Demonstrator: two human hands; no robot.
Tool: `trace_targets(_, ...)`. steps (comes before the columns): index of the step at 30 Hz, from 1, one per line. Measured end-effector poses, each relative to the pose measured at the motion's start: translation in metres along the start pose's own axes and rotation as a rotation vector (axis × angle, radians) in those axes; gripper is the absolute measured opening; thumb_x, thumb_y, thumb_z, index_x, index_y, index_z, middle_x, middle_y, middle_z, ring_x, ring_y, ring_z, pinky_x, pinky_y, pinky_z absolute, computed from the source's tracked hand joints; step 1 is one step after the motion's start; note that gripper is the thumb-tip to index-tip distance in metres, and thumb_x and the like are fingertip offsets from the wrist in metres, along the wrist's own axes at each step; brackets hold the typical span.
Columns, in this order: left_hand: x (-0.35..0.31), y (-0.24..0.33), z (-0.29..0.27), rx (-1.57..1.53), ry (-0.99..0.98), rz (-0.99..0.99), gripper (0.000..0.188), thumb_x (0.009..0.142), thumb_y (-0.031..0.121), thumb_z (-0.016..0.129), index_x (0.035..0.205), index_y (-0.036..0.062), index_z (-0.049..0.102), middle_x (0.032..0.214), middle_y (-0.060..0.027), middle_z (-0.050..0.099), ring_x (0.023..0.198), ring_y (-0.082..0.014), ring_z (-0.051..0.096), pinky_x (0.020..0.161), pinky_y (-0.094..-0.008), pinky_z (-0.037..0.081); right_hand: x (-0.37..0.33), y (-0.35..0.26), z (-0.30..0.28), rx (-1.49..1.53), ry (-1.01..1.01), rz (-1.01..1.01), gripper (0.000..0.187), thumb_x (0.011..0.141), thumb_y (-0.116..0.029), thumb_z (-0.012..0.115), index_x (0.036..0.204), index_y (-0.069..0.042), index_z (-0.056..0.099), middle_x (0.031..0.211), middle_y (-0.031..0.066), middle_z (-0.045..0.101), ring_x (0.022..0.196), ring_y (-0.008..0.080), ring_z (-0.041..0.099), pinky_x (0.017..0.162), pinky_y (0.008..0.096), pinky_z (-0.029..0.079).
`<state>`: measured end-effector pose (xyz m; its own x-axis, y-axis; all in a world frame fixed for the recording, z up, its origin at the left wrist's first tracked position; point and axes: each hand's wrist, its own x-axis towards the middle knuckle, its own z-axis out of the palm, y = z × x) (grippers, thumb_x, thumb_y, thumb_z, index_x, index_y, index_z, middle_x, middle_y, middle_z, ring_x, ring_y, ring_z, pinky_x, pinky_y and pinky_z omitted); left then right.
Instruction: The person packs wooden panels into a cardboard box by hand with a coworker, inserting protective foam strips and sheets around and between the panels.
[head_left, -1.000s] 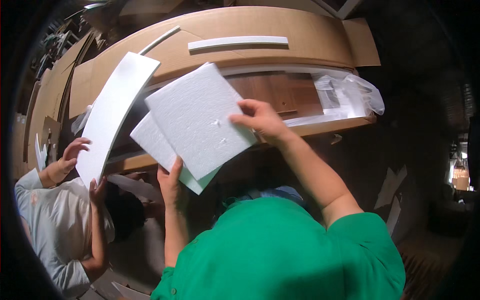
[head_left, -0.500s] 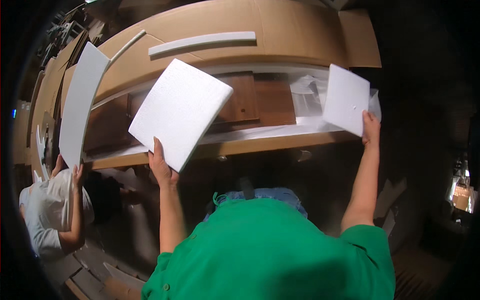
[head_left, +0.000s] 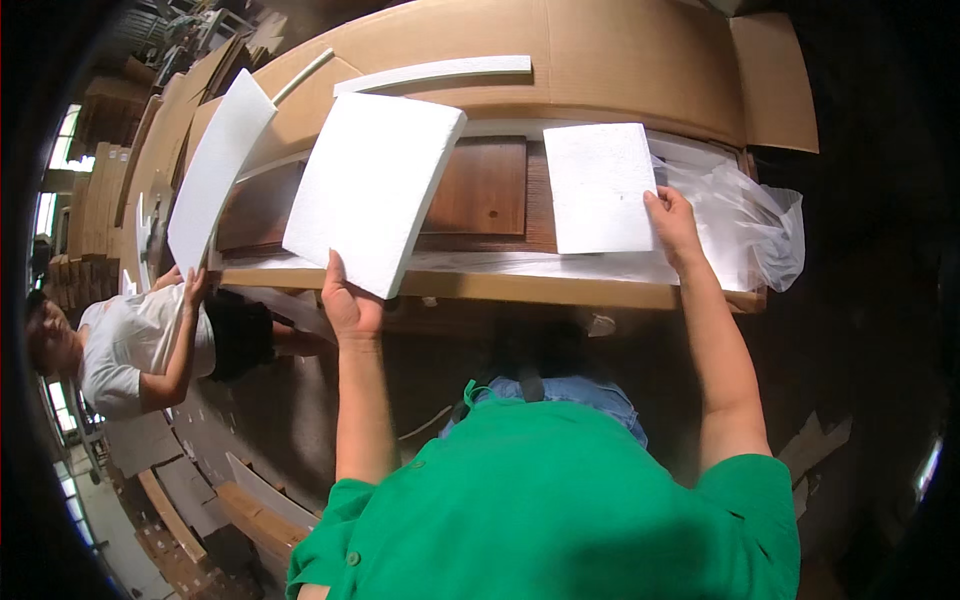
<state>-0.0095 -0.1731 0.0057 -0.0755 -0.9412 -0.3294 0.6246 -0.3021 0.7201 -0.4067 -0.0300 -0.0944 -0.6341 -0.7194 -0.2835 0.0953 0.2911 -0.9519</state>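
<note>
My left hand [head_left: 352, 308] grips the lower edge of a large white foam sheet [head_left: 375, 185], thumb on its face, holding it tilted above a long open cardboard box [head_left: 480, 288]. Closed on the right edge of a smaller, squarer white foam sheet [head_left: 602, 190] is my right hand [head_left: 674, 225]. That sheet is over the right half of the box. Inside the box, brown wooden panels [head_left: 478, 190] show between the two sheets, and the sheets cover parts of them. Clear plastic film [head_left: 760, 225] bunches at the box's right end.
At the left, a co-worker in a white shirt [head_left: 140, 345] holds a long white foam sheet [head_left: 222, 165] at the box. A narrow foam strip [head_left: 435, 74] lies on the raised cardboard flap [head_left: 640, 60]. Cardboard and boards [head_left: 260, 515] lie on the floor at lower left.
My right hand has brought the smaller sheet leftward, from the box's right end to over the panels. The larger sheet appears slightly turned. The view has shifted, showing more of the co-worker.
</note>
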Motion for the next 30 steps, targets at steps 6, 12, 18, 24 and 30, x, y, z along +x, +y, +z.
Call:
trace_targets(6,-0.011,-0.005,0.006,-0.027,-0.048,-0.018,0.045,0.092,0.023,0.050,0.127,-0.0020,0.041,0.127,-0.0119,0.049,0.117,-0.0277,0.046,0.102,-0.0423,0.034,-0.007,0.010,0.037,-0.458,-0.003,0.040,0.043,0.080,-0.033,0.060,0.098,0.006,0.058,0.089,0.0216,0.064,0.083,0.0338,0.062,0.078,0.0391,0.047)
trace_targets(12,-0.017,-0.021,0.020,0.052,-0.130,-0.085,0.045,0.090,0.020,0.054,0.128,0.0004,0.040,0.124,-0.0096,0.049,0.114,-0.0250,0.047,0.100,-0.0411,0.036,0.016,0.019,0.043,-0.813,0.022,-0.157,0.046,0.077,-0.038,0.061,0.093,0.006,0.060,0.092,0.0261,0.062,0.090,0.0388,0.060,0.080,0.0426,0.046)
trace_targets(18,-0.019,-0.052,0.040,0.142,-0.162,-0.148,0.040,0.088,0.017,0.057,0.123,0.0030,0.042,0.120,-0.0073,0.050,0.114,-0.0222,0.046,0.097,-0.0386,0.036,0.019,-0.002,0.020,-0.825,-0.188,-0.081,0.051,0.079,-0.047,0.060,0.086,0.003,0.063,0.087,0.0228,0.064,0.087,0.0372,0.061,0.079,0.0423,0.046)
trace_targets(24,-0.030,-0.073,0.072,0.188,-0.253,-0.321,0.036,0.085,0.021,0.061,0.114,0.0023,0.049,0.109,-0.0084,0.054,0.106,-0.0231,0.050,0.093,-0.0436,0.040,-0.025,-0.051,-0.025,0.033,-0.086,0.060,0.047,0.087,-0.041,0.056,0.102,0.004,0.058,0.094,0.0153,0.064,0.086,0.0221,0.062,0.075,0.0339,0.050)
trace_targets(30,-0.085,-0.155,0.147,0.452,-0.616,-0.596,0.061,0.079,0.023,0.071,0.125,-0.0011,0.038,0.107,-0.0149,0.056,0.101,-0.0223,0.054,0.082,-0.0306,0.048,-0.077,-0.066,-0.030,0.495,0.039,-0.156,0.053,0.085,-0.021,0.062,0.126,0.002,0.038,0.111,0.0165,0.056,0.098,0.0230,0.056,0.086,0.0329,0.046)
